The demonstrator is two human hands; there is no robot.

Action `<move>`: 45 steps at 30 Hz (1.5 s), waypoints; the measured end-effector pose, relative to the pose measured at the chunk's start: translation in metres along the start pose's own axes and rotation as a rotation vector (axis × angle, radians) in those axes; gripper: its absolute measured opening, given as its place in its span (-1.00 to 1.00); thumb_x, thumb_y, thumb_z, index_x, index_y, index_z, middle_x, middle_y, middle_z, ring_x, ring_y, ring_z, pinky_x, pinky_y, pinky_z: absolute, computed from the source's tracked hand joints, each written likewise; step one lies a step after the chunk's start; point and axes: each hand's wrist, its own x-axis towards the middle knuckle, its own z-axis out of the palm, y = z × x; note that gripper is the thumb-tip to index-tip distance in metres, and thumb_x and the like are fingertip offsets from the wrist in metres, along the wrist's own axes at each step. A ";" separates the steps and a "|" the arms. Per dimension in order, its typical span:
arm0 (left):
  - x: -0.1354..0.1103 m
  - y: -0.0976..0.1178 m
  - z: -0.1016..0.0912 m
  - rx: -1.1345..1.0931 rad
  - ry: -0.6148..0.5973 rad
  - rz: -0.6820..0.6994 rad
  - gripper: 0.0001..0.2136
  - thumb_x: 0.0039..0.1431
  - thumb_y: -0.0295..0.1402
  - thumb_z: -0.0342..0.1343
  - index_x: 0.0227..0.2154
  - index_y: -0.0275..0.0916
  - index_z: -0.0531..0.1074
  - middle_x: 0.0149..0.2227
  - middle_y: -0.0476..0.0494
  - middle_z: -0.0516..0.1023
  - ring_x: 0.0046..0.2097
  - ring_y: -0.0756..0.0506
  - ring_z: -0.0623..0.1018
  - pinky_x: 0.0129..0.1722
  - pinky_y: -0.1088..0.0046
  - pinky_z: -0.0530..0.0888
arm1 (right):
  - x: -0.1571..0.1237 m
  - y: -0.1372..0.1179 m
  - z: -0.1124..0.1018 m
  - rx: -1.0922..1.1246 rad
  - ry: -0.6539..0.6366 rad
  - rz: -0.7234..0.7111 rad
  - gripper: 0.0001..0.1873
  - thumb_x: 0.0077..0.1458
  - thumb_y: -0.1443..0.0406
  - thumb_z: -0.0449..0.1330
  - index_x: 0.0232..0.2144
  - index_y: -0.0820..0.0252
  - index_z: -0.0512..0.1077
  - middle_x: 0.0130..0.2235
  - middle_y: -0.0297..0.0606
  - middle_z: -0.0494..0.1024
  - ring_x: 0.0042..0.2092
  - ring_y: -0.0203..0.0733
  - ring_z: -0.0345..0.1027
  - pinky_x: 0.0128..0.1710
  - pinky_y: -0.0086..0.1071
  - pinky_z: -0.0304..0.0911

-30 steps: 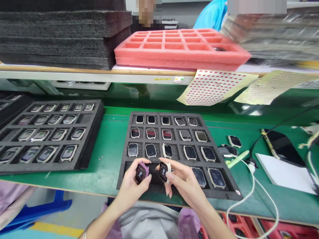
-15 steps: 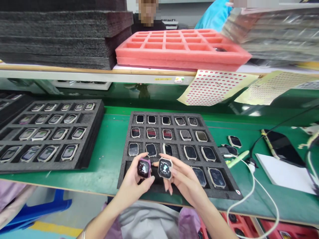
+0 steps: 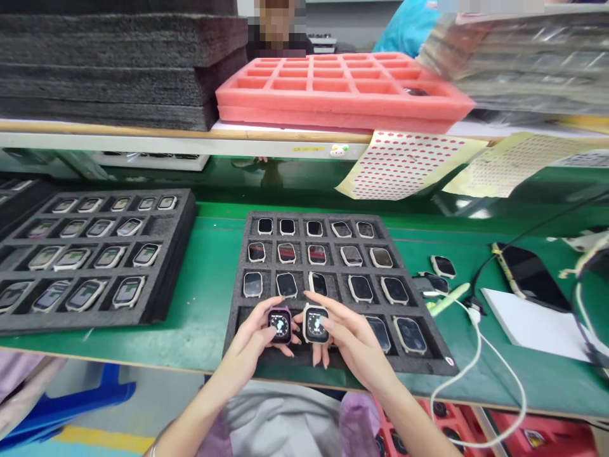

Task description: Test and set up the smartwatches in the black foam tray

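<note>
My left hand (image 3: pixel 254 333) is closed on a purple-cased smartwatch (image 3: pixel 280 325), its thumb at the left side of the lit screen. In my right hand (image 3: pixel 349 333) is a silver-cased smartwatch (image 3: pixel 315 324), its screen also lit with a clock face and the thumb resting on its right side. Both watches are held side by side, screens up, over the front row of a dark grey foam tray (image 3: pixel 235 317). Strapless watches, such as a dark-screened one (image 3: pixel 360 289), lie in the tray's pockets. My hands hide part of the front row.
Another foam tray of watches (image 3: pixel 164 285) stands at left. To the right lie a loose watch (image 3: pixel 443 266), a phone (image 3: pixel 533 276), a white pad (image 3: pixel 528 330) and a white cable (image 3: pixel 480 355). A shelf above bears a pink foam tray (image 3: pixel 333 113) and black foam stacks (image 3: pixel 104 76). A person is behind it.
The purple watch has turned more squarely face up, and its screen now shows a clock face. My left thumb has moved from below the watch onto its left side.
</note>
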 end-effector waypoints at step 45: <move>-0.006 0.016 -0.009 0.083 0.013 0.059 -0.67 0.23 -0.32 0.04 0.02 -0.30 0.24 -0.22 -0.28 0.52 -0.25 -0.13 0.55 -0.36 0.40 0.54 | -0.033 -0.013 -0.069 -1.375 0.078 -0.509 -0.88 0.29 0.29 0.05 -0.16 0.20 0.33 -0.20 -0.15 0.42 -0.17 -0.03 0.28 -0.12 -0.13 0.15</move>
